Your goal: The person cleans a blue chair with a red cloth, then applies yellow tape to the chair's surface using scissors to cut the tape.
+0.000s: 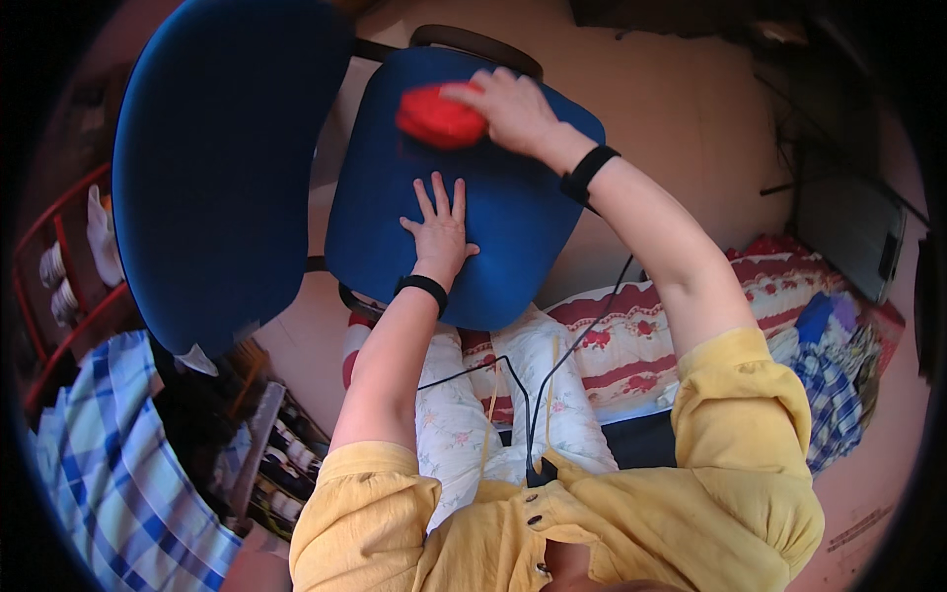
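Observation:
A blue padded office chair fills the space before me, its seat (510, 244) just past my knees and its backrest (229, 163) on the left. My right hand (514, 111) grips a red object (444, 117), blurred, perhaps a cloth or a brush, over the far part of the seat. Whether it touches the fabric I cannot tell. My left hand (442, 229) lies flat on the seat's near half with its fingers spread, holding nothing. Both wrists wear black bands.
A black armrest (481, 46) borders the seat's far side. A thin black cable (584, 333) hangs across my lap. Red-and-white patterned bedding (621, 340) lies at right, with crumpled clothes (828, 370) beyond. A checked blue cloth (126, 473) and a red rack (63, 296) stand at left.

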`<state>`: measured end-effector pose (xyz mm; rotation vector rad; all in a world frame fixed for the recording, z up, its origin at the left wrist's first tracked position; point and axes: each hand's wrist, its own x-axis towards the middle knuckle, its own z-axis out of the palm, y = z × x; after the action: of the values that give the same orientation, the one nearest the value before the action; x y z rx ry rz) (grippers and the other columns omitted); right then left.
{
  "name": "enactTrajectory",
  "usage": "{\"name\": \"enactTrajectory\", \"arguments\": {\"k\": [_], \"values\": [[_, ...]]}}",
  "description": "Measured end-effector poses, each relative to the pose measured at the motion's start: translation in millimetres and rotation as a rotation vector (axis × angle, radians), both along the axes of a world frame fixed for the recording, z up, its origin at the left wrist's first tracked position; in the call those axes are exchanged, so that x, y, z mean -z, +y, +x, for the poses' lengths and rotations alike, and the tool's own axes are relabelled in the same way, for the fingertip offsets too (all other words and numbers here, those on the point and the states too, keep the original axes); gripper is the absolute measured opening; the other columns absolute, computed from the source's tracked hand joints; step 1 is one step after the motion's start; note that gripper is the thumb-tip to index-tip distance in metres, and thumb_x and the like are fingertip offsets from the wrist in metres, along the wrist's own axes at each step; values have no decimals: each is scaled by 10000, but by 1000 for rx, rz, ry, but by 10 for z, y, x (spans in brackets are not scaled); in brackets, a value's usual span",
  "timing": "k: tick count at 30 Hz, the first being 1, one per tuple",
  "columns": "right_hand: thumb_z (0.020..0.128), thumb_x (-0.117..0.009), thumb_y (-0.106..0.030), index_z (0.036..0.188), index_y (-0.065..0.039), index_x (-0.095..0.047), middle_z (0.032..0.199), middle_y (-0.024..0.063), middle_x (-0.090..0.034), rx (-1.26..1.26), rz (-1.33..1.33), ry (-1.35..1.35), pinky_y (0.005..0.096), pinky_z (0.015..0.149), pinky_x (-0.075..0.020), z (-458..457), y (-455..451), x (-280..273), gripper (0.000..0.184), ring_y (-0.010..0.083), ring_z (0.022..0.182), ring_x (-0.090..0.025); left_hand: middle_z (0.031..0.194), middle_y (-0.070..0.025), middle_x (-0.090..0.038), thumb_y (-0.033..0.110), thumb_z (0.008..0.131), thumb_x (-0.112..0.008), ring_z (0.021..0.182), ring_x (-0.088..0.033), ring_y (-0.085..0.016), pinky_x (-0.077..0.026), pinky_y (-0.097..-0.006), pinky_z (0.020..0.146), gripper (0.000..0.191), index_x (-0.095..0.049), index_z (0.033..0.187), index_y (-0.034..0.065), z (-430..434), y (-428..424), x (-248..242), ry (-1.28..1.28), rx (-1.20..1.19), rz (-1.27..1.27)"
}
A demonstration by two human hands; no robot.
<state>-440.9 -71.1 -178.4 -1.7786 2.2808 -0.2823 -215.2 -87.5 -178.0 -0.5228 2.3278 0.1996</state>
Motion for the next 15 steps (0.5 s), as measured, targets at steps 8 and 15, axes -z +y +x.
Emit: {"name": "enactTrajectory", "arguments": {"k": [8,15], "values": [[802,-670,-133,1415,-291,-523,1358,115,-516,322,1,-116,515,940,-469,585,-1085,165,649,386,1247,-475,1656,-235,-8,533,719,-832,1504,-51,-501,-441,-698,979,1196,-122,1610,168,55,-20,75,22,-44,22],[888,-609,-157,1321,-354,-595,1292,45,-551,-467,132,87,415,863,-492,530,-397,-83,476,278,1189,-529,1669,-166,-20,510,696,-858,1523,-34,-445,-370,-745,1018,1251,-56,1616,235,34,-79,73,-36,-162,148]]}}
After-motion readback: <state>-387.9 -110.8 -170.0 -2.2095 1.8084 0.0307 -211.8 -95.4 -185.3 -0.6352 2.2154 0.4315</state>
